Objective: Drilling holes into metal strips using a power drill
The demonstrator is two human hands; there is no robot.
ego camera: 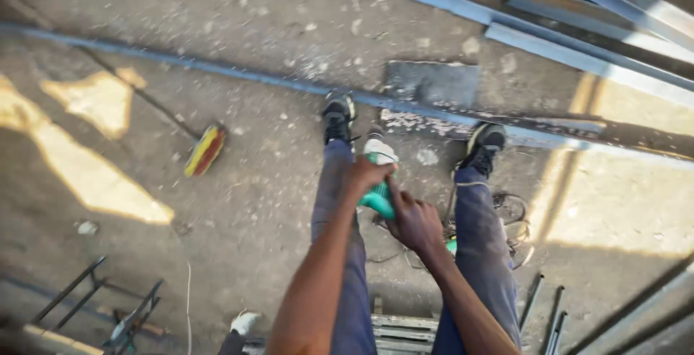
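Note:
I look straight down past my legs and shoes to a dusty concrete floor (246, 203). Both hands hold a teal and white power tool (379, 181) in front of my knees. My left hand (367, 174) wraps around its upper part near the white end. My right hand (413, 219) grips the teal body from below. Part of the tool is hidden under my fingers. A dark cord (506, 210) lies coiled on the floor by my right leg.
Long grey-blue metal bars (578, 58) cross the floor ahead, with a flat metal plate (431, 84) by my feet. A yellow and red brush (205, 150) lies left. Black metal frames (101, 304) sit lower left, thin rods (546, 311) lower right, and a pallet (394, 330) below.

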